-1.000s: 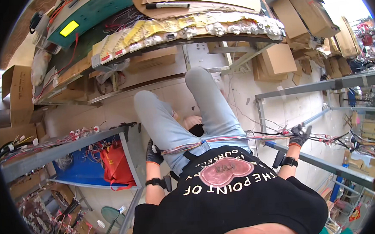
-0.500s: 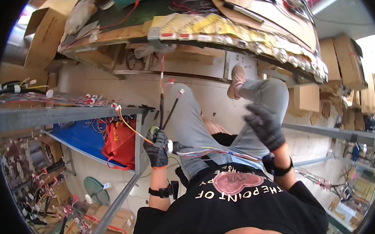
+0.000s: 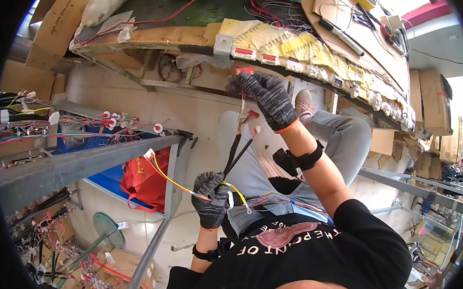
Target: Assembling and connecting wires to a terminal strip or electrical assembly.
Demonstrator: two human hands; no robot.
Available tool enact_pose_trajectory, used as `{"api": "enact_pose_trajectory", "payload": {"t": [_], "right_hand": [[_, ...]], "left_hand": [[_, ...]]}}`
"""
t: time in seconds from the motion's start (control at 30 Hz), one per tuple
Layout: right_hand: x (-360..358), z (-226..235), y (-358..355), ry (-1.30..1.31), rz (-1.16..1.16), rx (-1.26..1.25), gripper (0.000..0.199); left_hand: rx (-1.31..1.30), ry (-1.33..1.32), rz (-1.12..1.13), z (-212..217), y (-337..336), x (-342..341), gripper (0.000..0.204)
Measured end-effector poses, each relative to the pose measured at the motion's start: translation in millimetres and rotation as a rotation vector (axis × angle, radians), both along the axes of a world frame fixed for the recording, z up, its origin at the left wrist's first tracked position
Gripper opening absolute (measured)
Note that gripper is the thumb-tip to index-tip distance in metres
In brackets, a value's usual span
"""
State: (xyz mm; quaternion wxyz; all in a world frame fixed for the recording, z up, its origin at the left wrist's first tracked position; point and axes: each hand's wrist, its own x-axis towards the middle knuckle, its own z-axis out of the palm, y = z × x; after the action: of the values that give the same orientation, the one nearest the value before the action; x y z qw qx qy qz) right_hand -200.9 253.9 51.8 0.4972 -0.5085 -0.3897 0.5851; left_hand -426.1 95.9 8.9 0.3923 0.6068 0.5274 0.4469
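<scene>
In my gloved left hand [image 3: 211,197], closed fingers grip a wire harness [image 3: 233,154] with black-sleeved branches. Its multicoloured wires [image 3: 285,198] run across my lap to the right. Yellow and red leads end in a white connector [image 3: 149,154] at the left. My gloved right hand [image 3: 269,97] reaches up to the bench's front edge, fingers closed round one wire end with a red connector [image 3: 244,71] showing above them. Another red connector [image 3: 252,114] and a small white-and-red one [image 3: 256,130] hang just below that hand.
Along the bench edge sits a row of connector holders [image 3: 293,65] below yellow labels. A metal rail [image 3: 84,159] crosses at the left, wire bundles behind it. A red bag [image 3: 148,176] rests in a blue tray [image 3: 100,185]. Cardboard boxes [image 3: 433,100] stand at the right.
My right hand has moved up and left from beside my knee to the bench edge and now holds a wire end. My left hand keeps its grip, slightly further right and lower in view.
</scene>
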Motion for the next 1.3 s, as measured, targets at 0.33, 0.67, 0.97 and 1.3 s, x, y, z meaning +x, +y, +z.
{"api": "enact_pose_trajectory", "payload": {"t": [0.33, 0.67, 0.97, 1.3], "right_hand": [[-17, -24, 19, -0.012, -0.251, 0.174, 0.023], [-22, -18, 19, -0.148, -0.295, 0.169, 0.023], [35, -42, 21, -0.715, -0.056, 0.695, 0.020], [33, -21, -41, -0.059, 0.003, 0.220, 0.025]], "left_hand": [[-0.077, -0.220, 0.138, -27, 15, -1, 0.025], [-0.126, -0.146, 0.170, -24, 19, 5, 0.019], [-0.358, -0.340, 0.170, -19, 25, 17, 0.020], [-0.619, -0.780, 0.057, -41, 22, 35, 0.031]]}}
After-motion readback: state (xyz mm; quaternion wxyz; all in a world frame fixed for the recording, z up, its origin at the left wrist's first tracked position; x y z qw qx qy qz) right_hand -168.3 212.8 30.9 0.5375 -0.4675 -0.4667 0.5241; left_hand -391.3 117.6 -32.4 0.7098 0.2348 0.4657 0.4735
